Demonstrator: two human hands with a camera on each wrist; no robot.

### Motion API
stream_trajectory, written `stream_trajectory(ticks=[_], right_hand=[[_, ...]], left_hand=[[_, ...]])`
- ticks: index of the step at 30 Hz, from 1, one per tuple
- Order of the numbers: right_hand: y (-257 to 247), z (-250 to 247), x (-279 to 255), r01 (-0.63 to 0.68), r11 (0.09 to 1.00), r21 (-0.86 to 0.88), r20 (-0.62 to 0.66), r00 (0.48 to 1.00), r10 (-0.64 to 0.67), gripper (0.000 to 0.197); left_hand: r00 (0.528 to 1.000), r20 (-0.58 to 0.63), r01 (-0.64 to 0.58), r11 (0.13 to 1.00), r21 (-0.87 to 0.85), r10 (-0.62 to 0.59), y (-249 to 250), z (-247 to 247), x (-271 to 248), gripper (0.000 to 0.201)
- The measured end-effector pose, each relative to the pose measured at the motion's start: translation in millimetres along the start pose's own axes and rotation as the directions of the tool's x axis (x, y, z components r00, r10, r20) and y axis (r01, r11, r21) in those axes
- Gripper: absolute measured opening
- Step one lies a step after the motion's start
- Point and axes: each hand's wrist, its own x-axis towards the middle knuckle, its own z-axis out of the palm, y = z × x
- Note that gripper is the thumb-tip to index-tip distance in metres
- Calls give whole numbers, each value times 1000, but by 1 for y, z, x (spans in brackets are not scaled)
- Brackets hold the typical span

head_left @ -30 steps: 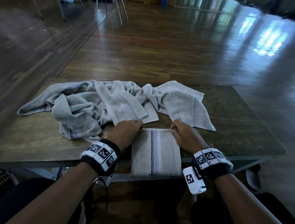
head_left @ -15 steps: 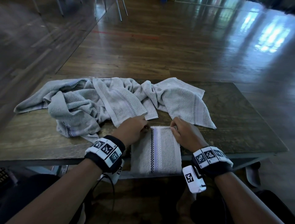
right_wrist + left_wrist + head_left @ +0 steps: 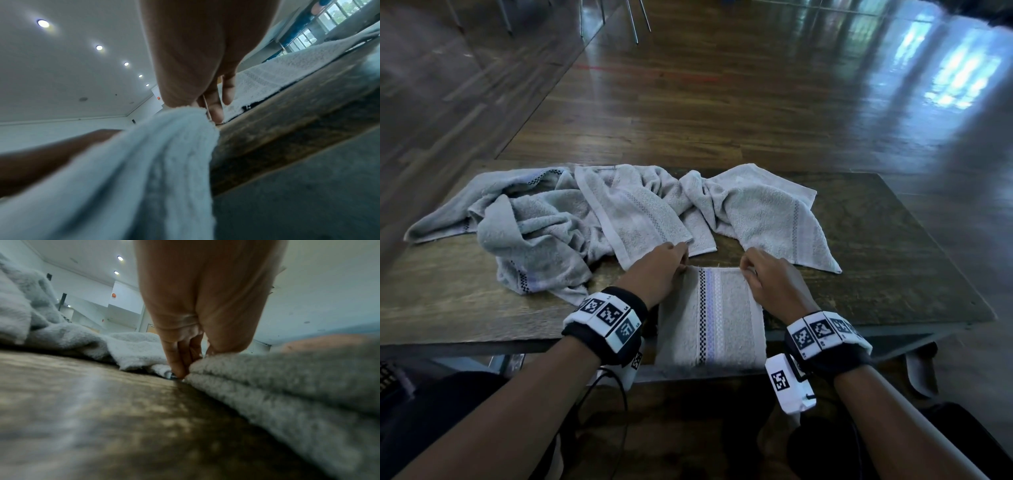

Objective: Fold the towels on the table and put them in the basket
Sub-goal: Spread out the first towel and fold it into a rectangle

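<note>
A folded grey towel (image 3: pixel 710 318) with a checkered and lilac stripe lies at the table's near edge and hangs partly over it. My left hand (image 3: pixel 661 270) pinches its far left corner, seen in the left wrist view as fingers (image 3: pixel 179 360) pressed against the stacked layers of the towel (image 3: pixel 287 395). My right hand (image 3: pixel 767 281) pinches the far right corner; in the right wrist view the thumb and fingers (image 3: pixel 213 105) grip the towel (image 3: pixel 144 162) bunched under them. No basket is in view.
A heap of several unfolded grey towels (image 3: pixel 585 222) sprawls across the far left and middle of the wooden table (image 3: pixel 893 260). One spread towel (image 3: pixel 767 219) lies just beyond my right hand. Chair legs (image 3: pixel 633 20) stand on the wooden floor beyond.
Both hands have slid the folded towel a little farther onto the table, toward the heap. Their hold on the far corners is unchanged.
</note>
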Motion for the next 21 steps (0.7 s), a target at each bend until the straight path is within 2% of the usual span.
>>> stream_trajectory(ticks=[2, 4, 7, 9, 12, 15, 21], right_hand=[[-5, 1, -2, 38, 994, -105, -34, 999, -42, 11], [-13, 1, -6, 58, 957, -285, -53, 996, -76, 15], [-29, 4, -16, 52, 887, -459, -40, 996, -79, 19], [-36, 9, -25, 42, 899, -436, -43, 997, -68, 20], [-39, 18, -36, -74, 966, -248, -50, 997, 63, 39], [-39, 29, -40, -162, 981, -108, 50, 984, 169, 55], [-29, 33, -28, -251, 968, 17, 209, 947, 242, 60]], left_hand=[[998, -63, -3, 995, 98, 9, 2, 0, -1, 7], [986, -141, -53, 963, 265, 92, 4, 2, -5, 15], [967, -106, -175, 910, 376, 230, 16, 8, -17, 27], [974, -90, -167, 923, 347, 210, 22, 15, -28, 34], [997, -50, -45, 971, 236, 58, 25, 28, -43, 48], [999, 1, 41, 981, 190, -42, 26, 42, -47, 62], [996, -11, 90, 985, 145, -89, 18, 44, -25, 61]])
